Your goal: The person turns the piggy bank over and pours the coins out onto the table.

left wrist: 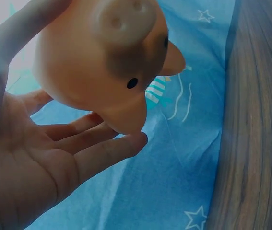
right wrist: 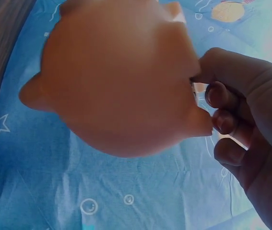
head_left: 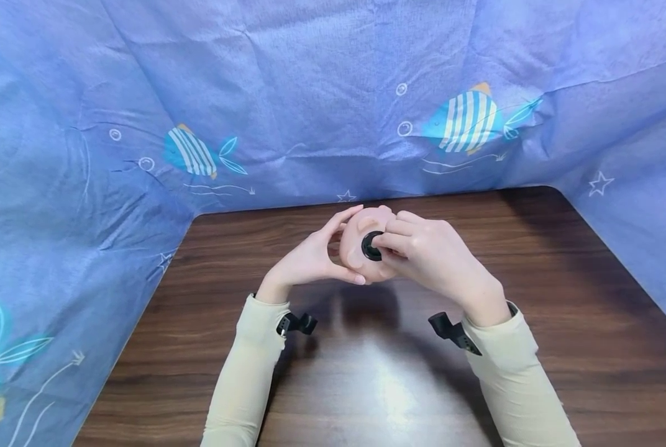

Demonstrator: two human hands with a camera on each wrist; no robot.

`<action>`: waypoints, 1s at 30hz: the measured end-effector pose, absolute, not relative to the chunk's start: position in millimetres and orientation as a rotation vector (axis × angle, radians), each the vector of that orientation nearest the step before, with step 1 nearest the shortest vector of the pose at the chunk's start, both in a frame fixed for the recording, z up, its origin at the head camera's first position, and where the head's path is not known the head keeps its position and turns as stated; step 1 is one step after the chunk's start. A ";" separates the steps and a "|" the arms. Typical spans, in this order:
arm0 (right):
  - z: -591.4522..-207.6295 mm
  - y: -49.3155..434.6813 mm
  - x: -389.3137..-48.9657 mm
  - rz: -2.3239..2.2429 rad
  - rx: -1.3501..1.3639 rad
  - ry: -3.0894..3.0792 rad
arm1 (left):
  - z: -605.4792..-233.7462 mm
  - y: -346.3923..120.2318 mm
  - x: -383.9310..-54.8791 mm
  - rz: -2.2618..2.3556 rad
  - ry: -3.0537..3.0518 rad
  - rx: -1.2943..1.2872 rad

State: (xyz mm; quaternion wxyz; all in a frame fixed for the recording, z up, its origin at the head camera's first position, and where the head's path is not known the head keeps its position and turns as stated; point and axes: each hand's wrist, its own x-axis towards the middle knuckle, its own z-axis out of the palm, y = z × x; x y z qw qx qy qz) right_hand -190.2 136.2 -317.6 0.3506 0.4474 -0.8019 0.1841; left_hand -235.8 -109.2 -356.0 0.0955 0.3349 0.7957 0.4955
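A round pink piggy bank (head_left: 352, 239) is held up above the table, its underside with stubby feet facing the head camera. My left hand (head_left: 307, 256) grips its left side, thumb and fingers spread round the body. In the left wrist view its snout (left wrist: 126, 21) and ears show, with my fingertips against one ear (left wrist: 131, 115). Set in the underside is a round black plug (head_left: 369, 248). My right hand (head_left: 436, 251) pinches at this plug with curled fingers, covering its right part. The right wrist view shows the bank's smooth side, with the fingers at its underside.
Below the hands is a dark brown wooden table (head_left: 199, 347). A blue curtain (head_left: 310, 93) with fish prints stands close behind its far edge and along both sides. Each wrist bears a black camera mount, the left one (head_left: 296, 323) and the right one (head_left: 450, 330).
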 end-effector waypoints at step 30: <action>-314.9 130.7 -193.8 0.526 0.963 -1.970 | -336.4 -108.2 -223.0 1.663 2.468 0.796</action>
